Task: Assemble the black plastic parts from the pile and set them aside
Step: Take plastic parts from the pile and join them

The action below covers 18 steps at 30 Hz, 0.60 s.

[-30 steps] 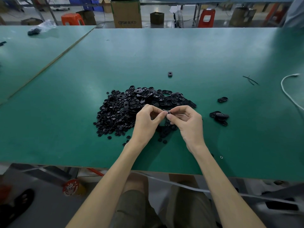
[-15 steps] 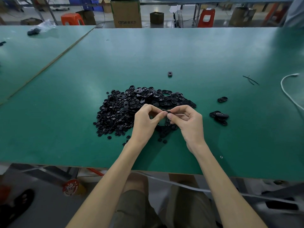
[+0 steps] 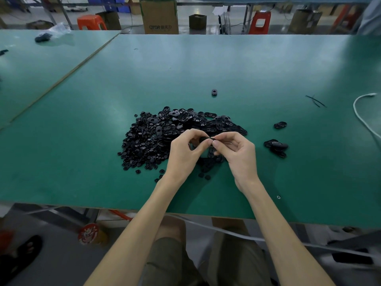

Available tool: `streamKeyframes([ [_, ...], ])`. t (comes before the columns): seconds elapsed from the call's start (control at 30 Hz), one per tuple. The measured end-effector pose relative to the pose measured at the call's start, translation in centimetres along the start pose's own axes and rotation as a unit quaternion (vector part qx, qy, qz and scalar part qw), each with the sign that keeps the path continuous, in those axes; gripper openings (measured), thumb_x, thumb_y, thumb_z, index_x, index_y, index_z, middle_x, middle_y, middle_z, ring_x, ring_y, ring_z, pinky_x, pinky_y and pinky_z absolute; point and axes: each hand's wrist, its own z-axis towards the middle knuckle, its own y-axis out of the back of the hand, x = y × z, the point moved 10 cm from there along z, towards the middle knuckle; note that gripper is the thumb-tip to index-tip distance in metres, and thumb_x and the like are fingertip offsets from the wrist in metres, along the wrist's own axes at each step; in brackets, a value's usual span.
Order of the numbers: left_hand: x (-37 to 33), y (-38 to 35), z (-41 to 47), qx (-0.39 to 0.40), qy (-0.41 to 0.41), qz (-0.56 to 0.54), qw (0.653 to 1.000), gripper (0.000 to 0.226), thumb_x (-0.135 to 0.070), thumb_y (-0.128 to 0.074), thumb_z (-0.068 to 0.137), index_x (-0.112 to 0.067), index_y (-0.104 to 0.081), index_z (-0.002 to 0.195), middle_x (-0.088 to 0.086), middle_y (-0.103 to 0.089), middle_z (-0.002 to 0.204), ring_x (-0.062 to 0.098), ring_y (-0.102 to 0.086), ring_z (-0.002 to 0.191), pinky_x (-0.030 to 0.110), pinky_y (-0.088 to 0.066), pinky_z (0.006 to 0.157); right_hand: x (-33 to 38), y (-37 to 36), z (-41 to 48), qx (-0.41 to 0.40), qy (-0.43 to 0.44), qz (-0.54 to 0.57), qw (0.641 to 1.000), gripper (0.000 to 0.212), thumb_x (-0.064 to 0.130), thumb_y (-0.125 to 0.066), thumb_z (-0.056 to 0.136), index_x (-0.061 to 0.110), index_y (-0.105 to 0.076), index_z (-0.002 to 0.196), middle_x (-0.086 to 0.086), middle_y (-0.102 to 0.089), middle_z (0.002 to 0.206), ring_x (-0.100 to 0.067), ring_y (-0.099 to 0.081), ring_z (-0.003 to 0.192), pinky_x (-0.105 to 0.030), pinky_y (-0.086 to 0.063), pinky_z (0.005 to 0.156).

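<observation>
**Two hands meet on one small black part above the pile**

A small black part sits between the person's two hands, held just above the near edge of the pile. The left hand pinches it between thumb and curled forefinger. The right hand meets it from the other side, thumb and forefinger tips pressed to the same piece and the other fingers loosely bent. The part is mostly hidden by the fingertips, so I cannot make out its shape.

The pile is a broad heap of black plastic pieces on the green worktop. Small round ones lie towards its left side and larger oval shells towards its back and right. A few loose pieces are scattered along the near side.

To the right of the hands, apart from the pile, lies a small cluster of oval parts, some overlapping. One more oval piece lies alone just beyond them. A single small black part lies by itself further back on the worktop.

Out by the right edge there are thin black strips and a white cable. Beyond the far edge stand a cardboard box, an orange stool and a red stool.
</observation>
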Motion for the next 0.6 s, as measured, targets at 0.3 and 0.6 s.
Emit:
streamKeyframes([
  [0.3,-0.36,0.90,-0.12,-0.041,-0.007,-0.028,0.999,0.015,-0.019,-0.080,0.090,-0.019,-0.074,0.104,-0.008,-0.072,0.092,0.012,-0.066,0.079,0.022,-0.052,0.072,-0.16,-0.65,-0.04,0.030,0.002,-0.056,0.998,0.020,0.002,-0.077,0.091,0.020,-0.076,0.098,0.000,-0.080,0.095,-0.020,-0.077,0.094,-0.026,-0.061,0.077],
  [0.6,-0.10,0.19,0.09,-0.005,-0.001,-0.030,1.000,0.023,-0.016,-0.075,0.094,-0.021,-0.077,0.117,-0.008,-0.075,0.089,0.007,-0.064,0.079,0.022,-0.050,0.074,-0.44,-0.76,-0.07,0.041,-0.004,-0.101,0.994,0.013,0.006,-0.082,0.089,0.017,-0.074,0.088,0.000,-0.077,0.083,-0.011,-0.072,0.078,-0.024,-0.056,0.072],
])
